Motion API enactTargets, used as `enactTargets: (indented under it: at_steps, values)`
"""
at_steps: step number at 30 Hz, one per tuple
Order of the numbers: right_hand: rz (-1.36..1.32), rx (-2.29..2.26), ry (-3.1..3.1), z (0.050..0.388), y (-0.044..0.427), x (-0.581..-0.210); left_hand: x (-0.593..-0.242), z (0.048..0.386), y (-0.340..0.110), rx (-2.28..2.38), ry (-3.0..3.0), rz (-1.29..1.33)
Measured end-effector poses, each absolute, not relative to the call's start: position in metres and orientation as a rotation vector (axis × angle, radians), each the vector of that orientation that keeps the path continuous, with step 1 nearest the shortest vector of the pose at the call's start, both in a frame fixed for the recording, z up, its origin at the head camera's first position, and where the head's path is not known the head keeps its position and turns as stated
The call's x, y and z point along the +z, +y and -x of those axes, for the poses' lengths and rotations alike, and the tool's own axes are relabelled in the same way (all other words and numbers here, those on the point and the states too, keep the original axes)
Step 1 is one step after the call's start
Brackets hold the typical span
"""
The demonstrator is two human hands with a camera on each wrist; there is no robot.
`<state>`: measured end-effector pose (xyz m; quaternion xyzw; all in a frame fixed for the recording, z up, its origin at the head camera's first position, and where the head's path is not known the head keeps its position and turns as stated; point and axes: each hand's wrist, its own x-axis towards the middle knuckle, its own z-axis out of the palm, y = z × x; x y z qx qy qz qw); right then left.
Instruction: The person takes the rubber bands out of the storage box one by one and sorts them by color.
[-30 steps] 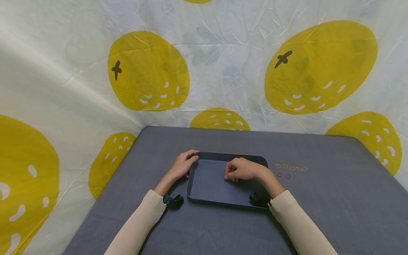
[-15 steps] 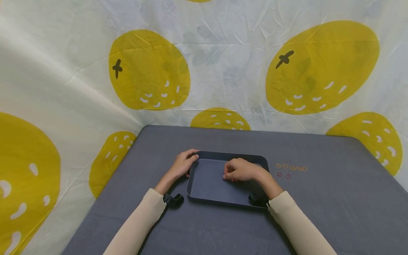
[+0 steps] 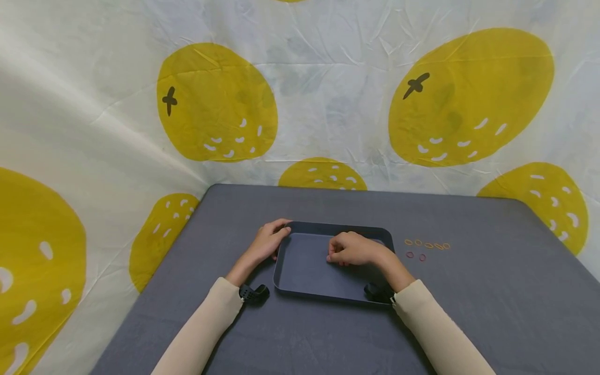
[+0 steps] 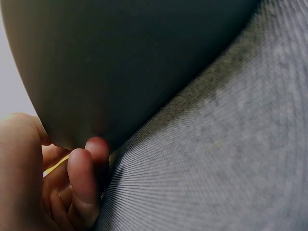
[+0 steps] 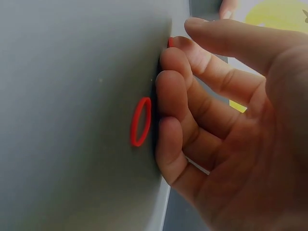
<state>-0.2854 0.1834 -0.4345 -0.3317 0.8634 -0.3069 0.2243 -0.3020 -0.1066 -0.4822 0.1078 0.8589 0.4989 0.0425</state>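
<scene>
My left hand (image 3: pixel 269 241) grips the far left corner of a dark shallow tray (image 3: pixel 300 271); in the left wrist view the thumb lies over the rim and curled fingertips (image 4: pixel 84 168) touch the outer wall. Over the tray floor is my right hand (image 3: pixel 352 249), fingers loosely bent with their tips down at the surface. In the right wrist view a red rubber band (image 5: pixel 134 126) lies on the tray beside these fingers. A second red bit (image 5: pixel 170 42), mostly hidden, shows under the index fingertip, with the thumb slightly apart from that finger.
Right of the tray, several yellow-orange rubber bands (image 3: pixel 428 245) lie in a row on the grey table (image 3: pixel 492 286), with two red rubber bands (image 3: pixel 422 257) in front of them. A fruit-patterned cloth (image 3: pixel 333 104) hangs behind and to the left.
My right hand has shifted slightly to the left over the tray floor. The left hand keeps its place on the tray corner.
</scene>
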Motion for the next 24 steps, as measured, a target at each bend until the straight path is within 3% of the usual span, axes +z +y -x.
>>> enactTargets:
  at_steps: [24]
  values:
    - [0.922, -0.873, 2.394, 0.2842, 0.1842, -0.4371, -0.4822, 0.3000, -0.1069, 1.516, 2.620, -0.351]
